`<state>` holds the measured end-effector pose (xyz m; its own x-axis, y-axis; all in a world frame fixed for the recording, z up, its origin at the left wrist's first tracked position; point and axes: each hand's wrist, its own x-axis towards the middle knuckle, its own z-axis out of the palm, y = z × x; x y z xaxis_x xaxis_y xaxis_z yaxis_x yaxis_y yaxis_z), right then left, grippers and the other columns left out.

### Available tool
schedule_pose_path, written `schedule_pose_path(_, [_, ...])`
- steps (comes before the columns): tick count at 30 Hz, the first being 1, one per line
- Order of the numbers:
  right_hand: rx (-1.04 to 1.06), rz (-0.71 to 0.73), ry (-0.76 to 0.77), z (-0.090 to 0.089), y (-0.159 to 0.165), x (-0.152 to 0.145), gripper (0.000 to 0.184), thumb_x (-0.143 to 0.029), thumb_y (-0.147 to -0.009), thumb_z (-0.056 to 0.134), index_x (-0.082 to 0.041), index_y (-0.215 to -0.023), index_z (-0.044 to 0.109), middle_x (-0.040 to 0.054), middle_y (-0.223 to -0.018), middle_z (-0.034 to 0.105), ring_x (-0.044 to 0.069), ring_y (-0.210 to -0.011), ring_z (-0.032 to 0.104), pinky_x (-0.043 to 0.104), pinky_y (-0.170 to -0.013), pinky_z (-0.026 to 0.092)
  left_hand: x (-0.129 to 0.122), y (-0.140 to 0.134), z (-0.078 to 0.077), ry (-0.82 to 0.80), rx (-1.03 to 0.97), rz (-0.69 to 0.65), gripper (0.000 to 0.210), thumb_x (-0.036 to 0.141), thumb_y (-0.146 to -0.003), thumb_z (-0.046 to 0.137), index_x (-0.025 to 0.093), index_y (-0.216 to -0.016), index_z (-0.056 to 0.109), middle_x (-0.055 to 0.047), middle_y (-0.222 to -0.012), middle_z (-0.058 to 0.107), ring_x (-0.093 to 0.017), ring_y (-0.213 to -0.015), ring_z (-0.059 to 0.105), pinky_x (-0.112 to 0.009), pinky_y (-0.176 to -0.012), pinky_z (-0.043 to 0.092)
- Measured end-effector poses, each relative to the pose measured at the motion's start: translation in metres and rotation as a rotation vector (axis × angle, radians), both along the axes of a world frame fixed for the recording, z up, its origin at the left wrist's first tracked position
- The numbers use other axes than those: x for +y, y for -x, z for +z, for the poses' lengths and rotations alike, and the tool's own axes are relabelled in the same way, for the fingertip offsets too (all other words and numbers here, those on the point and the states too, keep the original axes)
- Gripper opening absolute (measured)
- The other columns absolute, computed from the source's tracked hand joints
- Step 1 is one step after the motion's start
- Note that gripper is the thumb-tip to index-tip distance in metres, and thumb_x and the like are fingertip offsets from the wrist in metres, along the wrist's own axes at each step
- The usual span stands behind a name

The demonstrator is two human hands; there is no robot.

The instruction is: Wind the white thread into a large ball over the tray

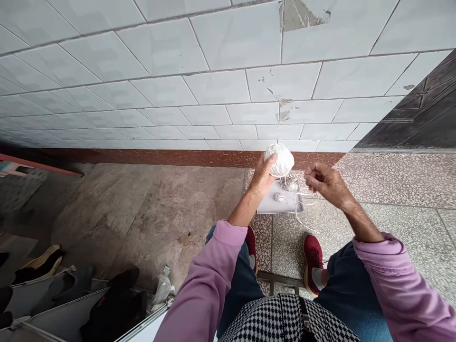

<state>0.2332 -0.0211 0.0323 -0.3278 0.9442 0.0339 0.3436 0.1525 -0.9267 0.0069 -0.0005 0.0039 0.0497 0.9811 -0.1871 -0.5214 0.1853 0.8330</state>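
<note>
A ball of white yarn is in my left hand, whose fingers wrap round its left side and underside. My right hand hovers to the right of the ball, apart from it, with its fingers curled into a pinch. Whatever is between those fingertips is too fine to make out. Below both hands a shallow light-grey tray rests on the floor. In it lie two small bundles of yarn, and loose strands trail over its right edge onto the floor.
A white tiled wall rises behind the tray, with a dark door at the right. My red shoes flank the space before the tray. At lower left stand open boxes with dark shoes and a crumpled clear plastic bag.
</note>
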Motion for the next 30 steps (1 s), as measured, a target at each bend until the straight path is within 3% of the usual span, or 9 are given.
schedule_pose_path(4, [-0.292, -0.089, -0.060, -0.010, -0.047, 0.017, 0.013, -0.038, -0.090, 0.068, -0.026, -0.085, 0.064, 0.0020, -0.066, 0.069, 0.021, -0.059, 0.065, 0.036, -0.060, 0.050, 0.007, 0.025, 0.011, -0.016, 0.031, 0.104, 0.086, 0.071, -0.068, 0.091, 0.027, -0.138, 0.068, -0.014, -0.149, 0.071, -0.043, -0.150, 0.058, -0.053, -0.110, 0.058])
schedule_pose_path(10, [-0.759, -0.118, -0.093, -0.037, -0.100, 0.041, 0.013, -0.025, -0.085, 0.064, -0.023, -0.084, 0.078, 0.0123, -0.079, 0.081, 0.030, -0.068, 0.073, 0.044, -0.070, 0.054, 0.000, 0.035, 0.019, -0.089, 0.133, 0.038, 0.084, 0.072, -0.072, 0.092, 0.027, -0.139, 0.069, -0.014, -0.143, 0.073, -0.042, -0.145, 0.061, -0.054, -0.110, 0.057])
schedule_pose_path(12, [-0.699, -0.130, -0.103, -0.035, -0.094, 0.040, 0.024, -0.027, -0.087, 0.066, -0.022, -0.102, 0.084, 0.0136, -0.095, 0.086, 0.027, -0.066, 0.074, 0.046, -0.072, 0.058, -0.004, 0.032, 0.017, -0.122, 0.179, -0.020, 0.081, 0.069, -0.072, 0.094, 0.027, -0.137, 0.070, -0.013, -0.140, 0.073, -0.040, -0.140, 0.064, -0.054, -0.112, 0.055])
schedule_pose_path(15, [-0.330, -0.065, -0.063, -0.019, -0.059, 0.031, 0.051, -0.042, -0.098, 0.068, -0.023, -0.145, 0.076, 0.0160, -0.129, 0.084, 0.020, -0.062, 0.071, 0.043, -0.065, 0.062, -0.008, 0.027, 0.015, -0.183, 0.256, -0.135, 0.072, 0.061, -0.075, 0.095, 0.028, -0.135, 0.071, -0.011, -0.136, 0.074, -0.037, -0.135, 0.066, -0.052, -0.116, 0.053])
schedule_pose_path(18, [-0.016, 0.077, 0.011, -0.001, -0.016, 0.023, 0.073, -0.048, -0.097, 0.073, -0.022, -0.164, 0.061, 0.0133, -0.120, 0.082, 0.021, -0.069, 0.072, 0.041, -0.061, 0.064, -0.013, 0.022, 0.016, -0.247, 0.331, -0.259, 0.066, 0.054, -0.077, 0.093, 0.028, -0.134, 0.073, -0.011, -0.138, 0.073, -0.037, -0.136, 0.064, -0.054, -0.119, 0.051])
schedule_pose_path(20, [0.041, 0.122, 0.040, 0.004, 0.003, 0.021, 0.067, -0.045, -0.096, 0.073, -0.022, -0.159, 0.065, 0.0086, -0.106, 0.081, 0.020, -0.070, 0.072, 0.038, -0.061, 0.063, -0.015, 0.020, 0.018, -0.274, 0.383, -0.314, 0.065, 0.052, -0.077, 0.093, 0.026, -0.134, 0.073, -0.012, -0.142, 0.072, -0.039, -0.139, 0.063, -0.056, -0.122, 0.048])
schedule_pose_path(23, [0.016, 0.153, 0.043, 0.001, 0.007, 0.022, 0.034, -0.042, -0.096, 0.072, -0.022, -0.123, 0.079, 0.0038, -0.085, 0.075, 0.019, -0.070, 0.071, 0.037, -0.064, 0.060, -0.017, 0.022, 0.022, -0.282, 0.425, -0.323, 0.065, 0.053, -0.077, 0.092, 0.025, -0.134, 0.073, -0.012, -0.144, 0.072, -0.040, -0.140, 0.062, -0.056, -0.122, 0.047])
schedule_pose_path(26, [0.004, 0.140, 0.018, -0.006, -0.002, 0.022, 0.020, -0.042, -0.096, 0.073, -0.022, -0.096, 0.075, 0.0007, -0.073, 0.068, 0.017, -0.067, 0.065, 0.036, -0.066, 0.057, -0.016, 0.025, 0.024, -0.302, 0.424, -0.320, 0.062, 0.054, -0.079, 0.091, 0.027, -0.132, 0.074, -0.010, -0.144, 0.072, -0.040, -0.142, 0.060, -0.056, -0.125, 0.045])
schedule_pose_path(30, [0.085, 0.076, 0.088, -0.004, -0.006, 0.019, 0.034, -0.040, -0.091, 0.078, -0.022, -0.119, 0.074, 0.0018, -0.082, 0.072, 0.018, -0.066, 0.067, 0.037, -0.064, 0.059, -0.017, 0.028, 0.023, -0.322, 0.330, -0.366, 0.063, 0.057, -0.079, 0.091, 0.028, -0.133, 0.074, -0.011, -0.143, 0.072, -0.040, -0.141, 0.061, -0.055, -0.123, 0.047])
